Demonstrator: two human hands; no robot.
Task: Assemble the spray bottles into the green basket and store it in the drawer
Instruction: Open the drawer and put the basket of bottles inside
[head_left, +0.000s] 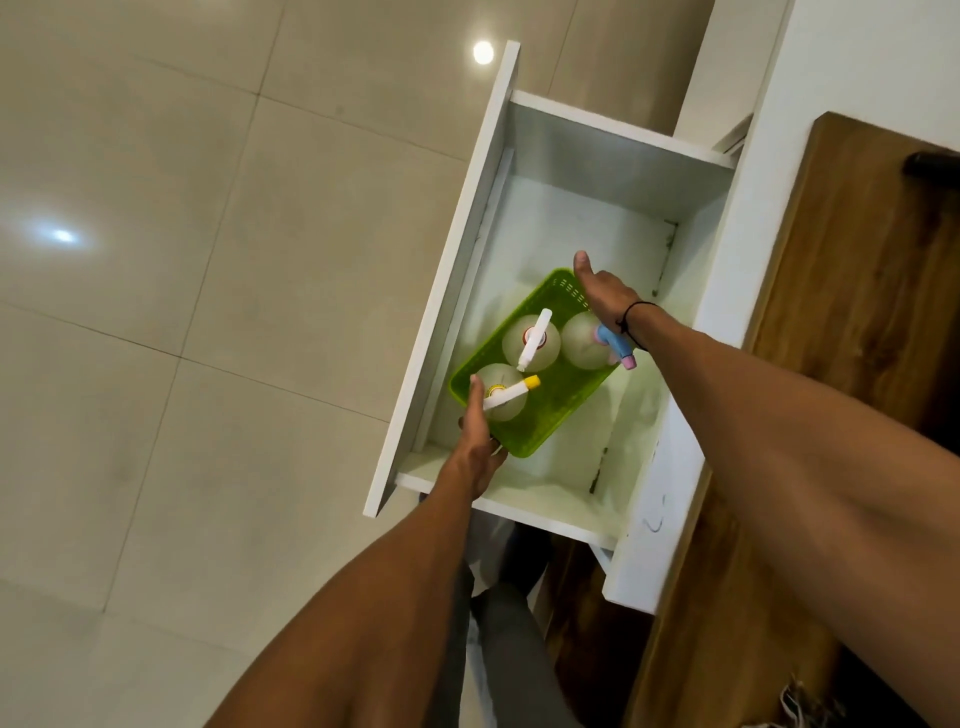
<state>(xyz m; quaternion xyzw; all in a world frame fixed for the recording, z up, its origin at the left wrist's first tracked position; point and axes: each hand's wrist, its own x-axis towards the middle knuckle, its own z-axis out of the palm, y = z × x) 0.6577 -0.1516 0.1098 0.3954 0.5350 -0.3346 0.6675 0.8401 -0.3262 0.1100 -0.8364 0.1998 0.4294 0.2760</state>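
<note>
Head view: green basket (540, 410) (in drawer (597, 171)) between both hands.

There is one green basket (540, 410). It sits between two hands, the left hand (475, 447) at its near end and the right hand (602, 291) at its far end. Three spray bottles stand in it: one with a yellow tip (501, 397) by the left hand, one with a white top (532, 340) in the middle, and one with a blue top (587, 340) under the right hand. There is one white drawer (587, 140).
</note>
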